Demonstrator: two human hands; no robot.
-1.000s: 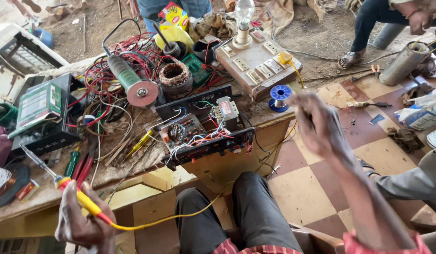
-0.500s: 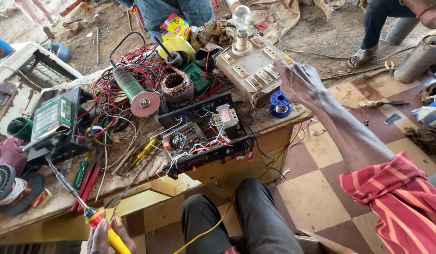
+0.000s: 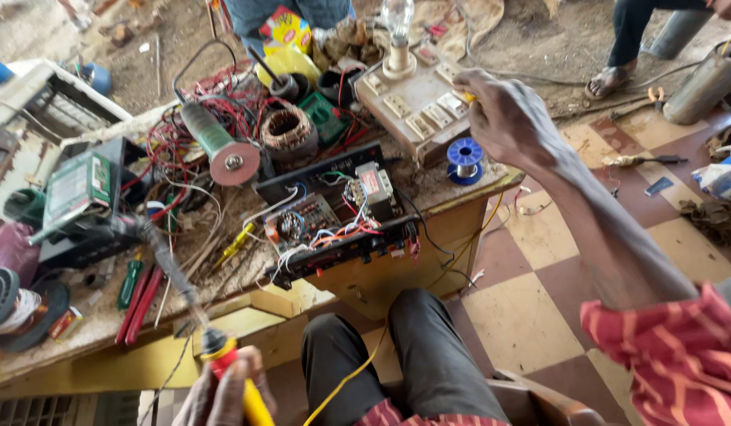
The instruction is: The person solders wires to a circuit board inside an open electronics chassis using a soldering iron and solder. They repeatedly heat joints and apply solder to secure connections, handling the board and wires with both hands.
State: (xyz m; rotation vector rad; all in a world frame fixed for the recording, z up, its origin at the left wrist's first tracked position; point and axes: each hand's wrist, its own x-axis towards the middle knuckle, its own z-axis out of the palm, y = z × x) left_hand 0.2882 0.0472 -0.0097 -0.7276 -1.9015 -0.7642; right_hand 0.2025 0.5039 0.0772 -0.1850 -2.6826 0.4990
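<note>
Your left hand (image 3: 223, 390) grips the soldering iron (image 3: 176, 276) (1 tool, off the open circuit chassis (image 3: 334, 217)), your right hand (image 3: 503, 118) pinches something at the switchboard (image 3: 416, 106); soldering looks unstarted.

The left hand (image 3: 223, 390) is cut off by the lower edge, so its wrist and most of its fingers are not seen, and the yellow handle of the soldering iron (image 3: 237, 377) it grips is cropped there too. The iron's long tip is smeared by motion blur where it crosses the surface (image 3: 105, 323). What is pinched in the right hand (image 3: 507, 118) is hidden behind the knuckles; only a speck of yellow is shown. The bulb (image 3: 398, 16) is clipped by the top edge. The person standing at the far side is seen only as legs, and the grey cylinder (image 3: 708, 83) is cut by the right edge.
</note>
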